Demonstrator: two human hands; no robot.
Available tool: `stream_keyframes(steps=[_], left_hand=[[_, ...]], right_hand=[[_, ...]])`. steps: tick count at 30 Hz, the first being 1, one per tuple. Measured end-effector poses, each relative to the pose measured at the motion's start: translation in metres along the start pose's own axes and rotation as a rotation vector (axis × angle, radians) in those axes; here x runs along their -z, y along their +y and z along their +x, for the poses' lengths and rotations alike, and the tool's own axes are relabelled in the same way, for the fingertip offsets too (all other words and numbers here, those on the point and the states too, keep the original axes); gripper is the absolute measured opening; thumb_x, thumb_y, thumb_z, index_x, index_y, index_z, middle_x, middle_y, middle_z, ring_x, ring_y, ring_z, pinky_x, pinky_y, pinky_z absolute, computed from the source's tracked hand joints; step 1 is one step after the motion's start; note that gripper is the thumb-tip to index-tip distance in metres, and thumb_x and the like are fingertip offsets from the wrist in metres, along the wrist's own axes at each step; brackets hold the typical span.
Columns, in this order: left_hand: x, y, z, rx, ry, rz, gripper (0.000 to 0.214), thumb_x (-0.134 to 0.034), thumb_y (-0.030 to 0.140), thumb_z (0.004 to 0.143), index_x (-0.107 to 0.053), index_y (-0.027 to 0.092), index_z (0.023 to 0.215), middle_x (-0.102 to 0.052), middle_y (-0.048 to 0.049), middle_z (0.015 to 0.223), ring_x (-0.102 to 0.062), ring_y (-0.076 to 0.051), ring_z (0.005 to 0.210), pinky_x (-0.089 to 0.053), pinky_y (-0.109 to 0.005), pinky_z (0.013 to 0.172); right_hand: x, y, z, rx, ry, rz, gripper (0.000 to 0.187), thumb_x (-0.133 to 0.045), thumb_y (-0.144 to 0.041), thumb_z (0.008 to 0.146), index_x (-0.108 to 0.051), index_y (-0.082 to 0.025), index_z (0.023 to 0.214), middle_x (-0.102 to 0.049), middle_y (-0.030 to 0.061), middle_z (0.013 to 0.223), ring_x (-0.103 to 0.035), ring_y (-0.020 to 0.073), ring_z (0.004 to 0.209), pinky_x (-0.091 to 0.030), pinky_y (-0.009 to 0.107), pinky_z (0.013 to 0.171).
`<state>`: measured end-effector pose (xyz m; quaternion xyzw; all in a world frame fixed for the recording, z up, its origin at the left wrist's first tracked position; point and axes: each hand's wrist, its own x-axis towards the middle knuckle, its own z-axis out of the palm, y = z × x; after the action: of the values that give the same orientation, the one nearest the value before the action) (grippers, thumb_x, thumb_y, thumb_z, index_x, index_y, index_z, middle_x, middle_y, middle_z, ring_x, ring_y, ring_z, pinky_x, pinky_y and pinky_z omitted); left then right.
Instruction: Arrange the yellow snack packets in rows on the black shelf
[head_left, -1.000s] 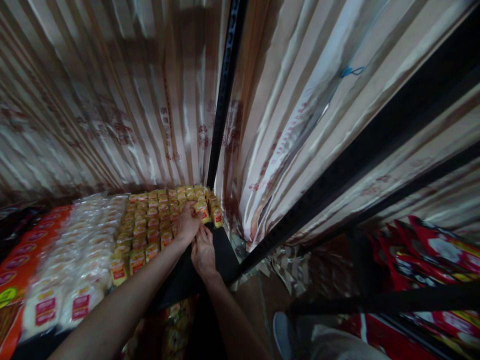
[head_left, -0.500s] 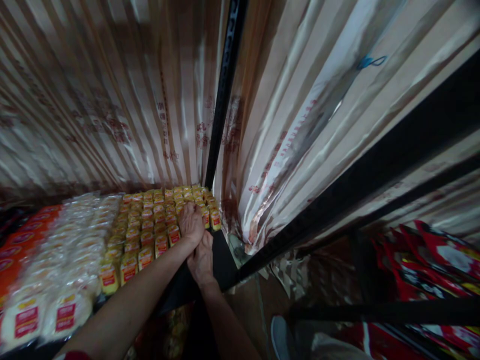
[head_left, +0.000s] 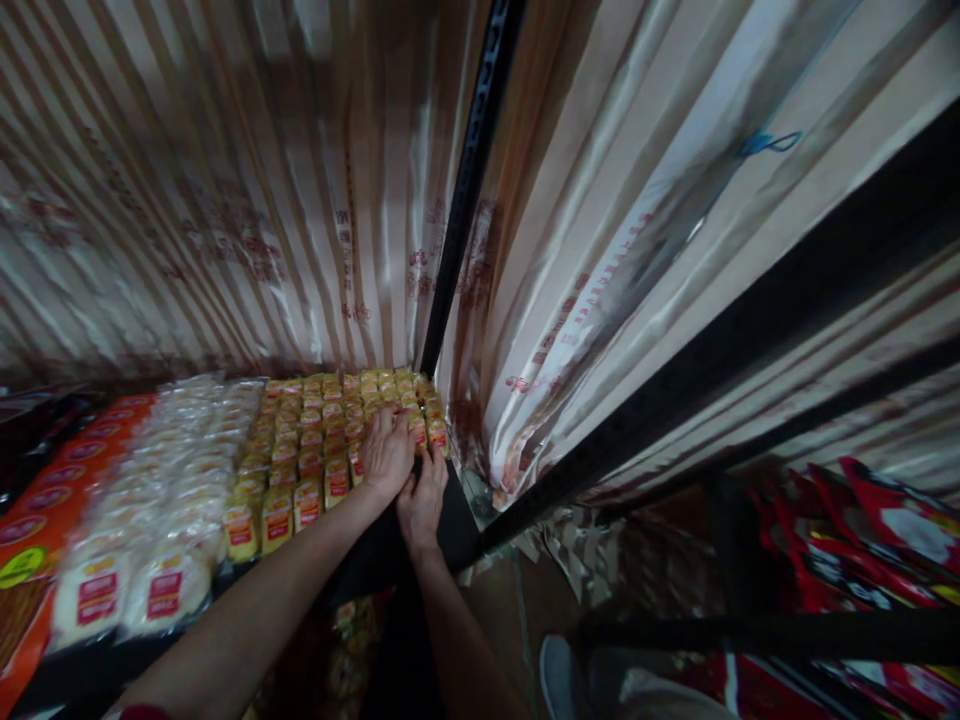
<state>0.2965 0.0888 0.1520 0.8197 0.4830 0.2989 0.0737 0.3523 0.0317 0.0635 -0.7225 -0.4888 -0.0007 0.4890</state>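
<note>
Rows of small yellow snack packs with red labels (head_left: 307, 503) stand on a dark shelf (head_left: 367, 560). My left hand (head_left: 388, 455) lies over the right-hand rows, back up, its fingers stretched forward on the packs. Close beside it, my right hand (head_left: 422, 500) is at the front of the last rows, fingers extended and touching the lower front of the packs (head_left: 436, 432) there. The packs directly beneath my left palm are hidden. Neither hand has a pack lifted off the shelf.
Clear-wrapped white round packs (head_left: 163, 590) stand left of the yellow ones, beside an orange box (head_left: 82, 460). A black post (head_left: 469, 180) and shelf beam (head_left: 637, 420) border the corner, before printed plastic sheeting (head_left: 300, 200). Red packages (head_left: 892, 510) sit at right; a shoe (head_left: 559, 675) is below.
My hands have drawn slightly apart, with the right fingers now up against the packs' front. The whole view has shifted a little, so the shelf shows more of its left side.
</note>
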Motion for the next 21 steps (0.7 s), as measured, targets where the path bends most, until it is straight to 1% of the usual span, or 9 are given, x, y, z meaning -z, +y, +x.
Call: stream_keyframes(steps=[3, 6, 8, 10, 12, 15, 16, 18, 21], left_hand=[[0.015, -0.003, -0.044, -0.055, 0.042, -0.177, 0.029, -0.037, 0.016, 0.085, -0.056, 0.017, 0.107, -0.054, -0.0084, 0.109, -0.052, -0.018, 0.102, -0.044, -0.032, 0.09], [0.031, -0.01, -0.108, -0.082, 0.006, -0.322, 0.03, -0.035, 0.014, 0.085, -0.057, 0.019, 0.105, -0.056, -0.0071, 0.106, -0.056, -0.014, 0.097, -0.047, -0.026, 0.086], [0.041, -0.016, -0.155, -0.074, -0.015, -0.389, 0.032, -0.034, 0.013, 0.084, -0.058, 0.02, 0.103, -0.058, -0.0076, 0.105, -0.057, -0.015, 0.097, -0.048, -0.025, 0.084], [0.052, -0.023, -0.199, 0.004, -0.053, -0.448, 0.03, -0.034, 0.014, 0.085, -0.06, 0.021, 0.099, -0.06, -0.0071, 0.101, -0.058, -0.015, 0.094, -0.049, -0.026, 0.082], [0.063, -0.032, -0.237, 0.087, -0.134, -0.505, 0.028, -0.035, 0.016, 0.085, -0.062, 0.021, 0.094, -0.061, -0.0068, 0.099, -0.058, -0.016, 0.093, -0.049, -0.028, 0.081], [0.073, -0.055, -0.28, 0.288, -0.27, -0.526, 0.027, -0.037, 0.017, 0.083, -0.063, 0.021, 0.087, -0.062, -0.0071, 0.097, -0.059, -0.017, 0.092, -0.048, -0.031, 0.084], [0.075, -0.066, -0.29, 0.385, -0.304, -0.507, 0.027, -0.038, 0.016, 0.082, -0.064, 0.021, 0.086, -0.063, -0.0071, 0.097, -0.059, -0.017, 0.091, -0.047, -0.031, 0.085], [0.074, -0.089, -0.304, 0.597, -0.34, -0.445, 0.028, -0.038, 0.013, 0.079, -0.065, 0.02, 0.085, -0.063, -0.0066, 0.097, -0.06, -0.016, 0.09, -0.046, -0.03, 0.086], [0.066, -0.122, -0.307, 0.872, -0.366, -0.418, 0.023, -0.044, 0.011, 0.077, -0.066, 0.017, 0.081, -0.066, -0.0068, 0.09, -0.06, -0.018, 0.09, -0.045, -0.03, 0.083]], right_hand=[[-0.004, 0.004, 0.0, -0.015, -0.05, -0.019, 0.054, -0.038, -0.011, 0.075, -0.043, -0.01, 0.128, -0.036, 0.0147, 0.139, -0.026, 0.0239, 0.131, -0.029, 0.045, 0.106], [-0.006, 0.005, 0.001, -0.031, -0.034, -0.039, 0.054, -0.038, -0.011, 0.074, -0.045, -0.011, 0.127, -0.036, 0.0136, 0.14, -0.027, 0.0238, 0.131, -0.028, 0.045, 0.106], [-0.005, 0.004, 0.003, -0.022, -0.004, -0.042, 0.051, -0.037, -0.011, 0.074, -0.047, -0.009, 0.124, -0.037, 0.0154, 0.138, -0.028, 0.0242, 0.13, -0.028, 0.046, 0.106], [0.001, 0.0, 0.004, -0.009, 0.02, -0.035, 0.048, -0.036, -0.011, 0.075, -0.05, -0.007, 0.12, -0.039, 0.0178, 0.136, -0.03, 0.0247, 0.129, -0.028, 0.047, 0.105], [0.009, -0.01, 0.003, 0.016, 0.049, -0.019, 0.043, -0.035, -0.012, 0.076, -0.054, -0.01, 0.115, -0.044, 0.0167, 0.132, -0.034, 0.0244, 0.126, -0.03, 0.048, 0.103], [0.026, -0.036, -0.013, 0.106, 0.043, 0.061, 0.034, -0.038, -0.018, 0.08, -0.057, -0.013, 0.107, -0.052, 0.0148, 0.122, -0.045, 0.0229, 0.117, -0.038, 0.044, 0.098], [0.033, -0.047, -0.024, 0.127, -0.005, 0.125, 0.032, -0.039, -0.02, 0.082, -0.056, -0.014, 0.108, -0.057, 0.0134, 0.115, -0.051, 0.0211, 0.11, -0.041, 0.041, 0.095], [0.046, -0.071, -0.056, 0.128, -0.183, 0.276, 0.029, -0.041, -0.022, 0.085, -0.055, -0.016, 0.109, -0.065, 0.0085, 0.095, -0.062, 0.016, 0.086, -0.048, 0.033, 0.083], [0.052, -0.098, -0.118, 0.159, -0.526, 0.377, 0.022, -0.042, -0.023, 0.086, -0.06, -0.018, 0.098, -0.066, 0.0031, 0.073, -0.062, 0.0133, 0.068, -0.05, 0.025, 0.068]])
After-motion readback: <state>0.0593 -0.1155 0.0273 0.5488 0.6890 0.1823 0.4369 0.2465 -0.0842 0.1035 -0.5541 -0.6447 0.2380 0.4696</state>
